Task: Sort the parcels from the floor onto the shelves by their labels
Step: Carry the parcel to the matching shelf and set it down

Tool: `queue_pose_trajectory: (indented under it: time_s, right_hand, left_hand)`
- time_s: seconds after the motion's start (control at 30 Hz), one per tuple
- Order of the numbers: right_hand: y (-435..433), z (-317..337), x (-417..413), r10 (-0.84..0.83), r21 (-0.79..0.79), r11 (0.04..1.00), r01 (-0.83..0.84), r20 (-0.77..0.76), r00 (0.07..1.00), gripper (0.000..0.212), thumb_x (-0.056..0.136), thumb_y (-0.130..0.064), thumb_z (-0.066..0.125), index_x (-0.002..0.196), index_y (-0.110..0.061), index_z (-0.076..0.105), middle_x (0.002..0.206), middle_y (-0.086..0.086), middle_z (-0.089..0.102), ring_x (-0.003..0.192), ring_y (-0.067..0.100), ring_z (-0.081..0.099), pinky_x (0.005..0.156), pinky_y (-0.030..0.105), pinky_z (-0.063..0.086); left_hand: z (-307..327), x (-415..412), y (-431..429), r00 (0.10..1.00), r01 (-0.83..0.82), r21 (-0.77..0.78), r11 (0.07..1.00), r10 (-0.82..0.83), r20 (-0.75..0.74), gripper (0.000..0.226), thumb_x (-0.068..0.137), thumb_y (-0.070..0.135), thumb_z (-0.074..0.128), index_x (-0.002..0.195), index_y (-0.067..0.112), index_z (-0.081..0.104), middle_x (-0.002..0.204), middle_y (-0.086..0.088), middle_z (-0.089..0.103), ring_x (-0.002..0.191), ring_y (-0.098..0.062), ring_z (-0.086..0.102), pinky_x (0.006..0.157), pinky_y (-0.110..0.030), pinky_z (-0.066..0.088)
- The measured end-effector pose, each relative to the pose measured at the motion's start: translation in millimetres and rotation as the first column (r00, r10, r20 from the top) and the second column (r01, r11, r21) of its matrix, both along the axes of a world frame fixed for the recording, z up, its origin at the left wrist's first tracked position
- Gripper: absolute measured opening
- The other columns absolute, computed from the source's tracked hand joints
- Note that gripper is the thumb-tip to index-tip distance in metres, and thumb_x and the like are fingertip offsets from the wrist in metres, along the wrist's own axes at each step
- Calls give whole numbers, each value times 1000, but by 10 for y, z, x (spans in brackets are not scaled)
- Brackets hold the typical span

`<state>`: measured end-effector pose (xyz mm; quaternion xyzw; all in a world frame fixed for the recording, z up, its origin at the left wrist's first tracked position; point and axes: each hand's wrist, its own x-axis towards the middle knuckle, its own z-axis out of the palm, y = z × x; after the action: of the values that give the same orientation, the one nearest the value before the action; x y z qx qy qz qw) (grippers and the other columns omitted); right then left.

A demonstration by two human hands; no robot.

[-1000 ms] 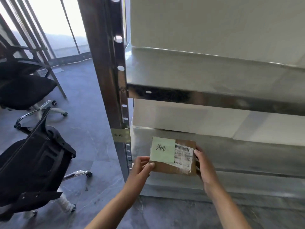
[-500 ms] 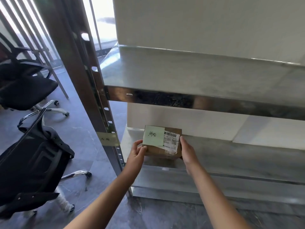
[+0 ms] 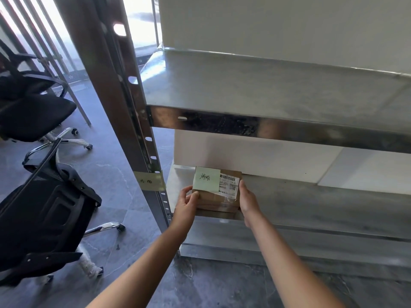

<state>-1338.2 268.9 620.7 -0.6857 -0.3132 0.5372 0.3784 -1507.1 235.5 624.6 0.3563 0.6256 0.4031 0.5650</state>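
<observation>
On lower shelf point(image 3: 311, 203): parcel point(image 3: 219, 196) between both hands, label print illegible.

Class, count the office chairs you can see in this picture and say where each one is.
2. One office chair stands upright at the far left; the other chair lies tipped over nearer, left of the shelf post. More may be out of frame.

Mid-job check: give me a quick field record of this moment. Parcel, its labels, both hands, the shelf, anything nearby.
parcel: brown cardboard box, at the left end of the lower shelf
labels: green sticky note with handwriting; white barcode label beside it
left hand: gripping the box's left side
right hand: gripping its right side
post: shelf upright bears a handwritten tag
upper shelf: bare
nearby: two black office chairs on the floor
</observation>
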Motion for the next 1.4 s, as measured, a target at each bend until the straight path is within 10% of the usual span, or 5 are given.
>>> queue_pose_trajectory:
  time_s: [0.57, 1.0, 1.4]
  right_hand:
    - [20, -32, -6, 21, 68, 997, -40, 261, 965, 56, 105, -44, 29, 111, -6, 71, 115, 17, 71, 97, 22, 63, 79, 22, 39]
    - [-336, -184, 46, 2, 140, 989, -36, 237, 971, 55, 103, -49, 27, 128, -17, 65, 131, 4, 66, 127, 22, 57, 104, 27, 42]
    - [-998, 129, 1132, -77, 305, 945, -120, 563, 823, 61, 105, -37, 33, 157, -10, 17, 166, 6, 13, 154, 18, 9, 125, 42, 10]
  left_hand:
    - [-9, -73, -23, 998, 25, -18, 1000, -24, 50, 48, 99, 36, 52, 144, 20, 47, 138, -10, 58, 125, -23, 55, 109, -42, 45]
    - [-12, -27, -196, 950, 30, 205, 978, 35, -310, 51, 105, 22, 40, 153, 10, 31, 159, -6, 35, 148, -19, 29, 122, -38, 24]
    - [390, 1303, -691, 798, 423, 489, 763, -58, -600, 59, 103, 16, 41, 157, 18, 19, 166, 5, 13, 154, -10, 4, 124, -33, 9]
